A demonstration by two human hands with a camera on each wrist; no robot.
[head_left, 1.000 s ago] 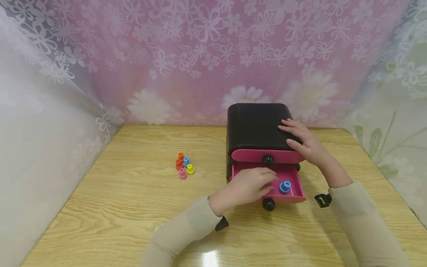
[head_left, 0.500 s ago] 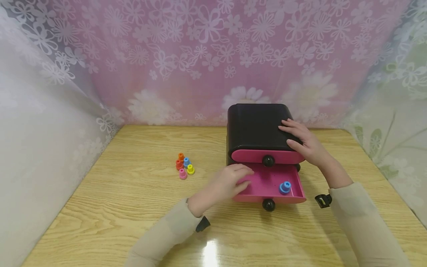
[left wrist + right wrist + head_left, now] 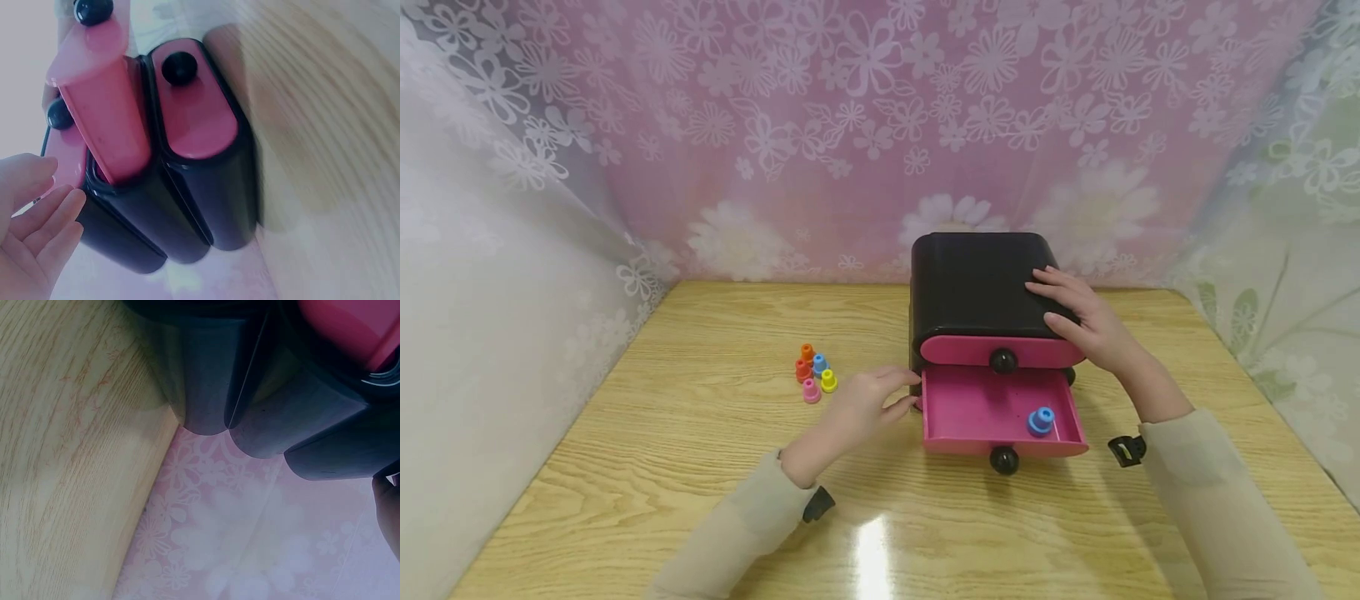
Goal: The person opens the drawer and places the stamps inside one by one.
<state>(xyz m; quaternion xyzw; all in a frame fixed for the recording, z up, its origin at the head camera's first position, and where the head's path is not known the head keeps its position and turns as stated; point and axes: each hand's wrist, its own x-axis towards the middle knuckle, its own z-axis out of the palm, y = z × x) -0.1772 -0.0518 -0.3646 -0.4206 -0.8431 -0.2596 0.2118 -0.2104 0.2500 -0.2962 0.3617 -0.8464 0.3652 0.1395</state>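
A black cabinet [image 3: 977,279] with pink drawer fronts stands right of centre. Its middle drawer [image 3: 970,408] is pulled out. Inside, toward the right, sits a small blue stepped cone-shaped piece [image 3: 1041,422] with a hole in its top. My left hand [image 3: 857,412] is just left of this drawer, fingers loosely bent and apart from the thumb. In the left wrist view nothing lies between the fingers of that left hand [image 3: 37,231]. My right hand [image 3: 1090,325] rests on the cabinet top's right edge with fingers spread; only part of it appears in the right wrist view.
Left of the cabinet, several small cone-shaped pieces stand grouped on the wooden table [image 3: 700,467], among them a yellow piece [image 3: 828,381] and a pink piece [image 3: 811,391]. A black knob [image 3: 1003,460] juts from the drawer's front. A flowered curtain [image 3: 820,167] hangs behind.
My left hand has moved left from over the open drawer to beside it. The right hand, the drawer and the blue piece in it have stayed in place.
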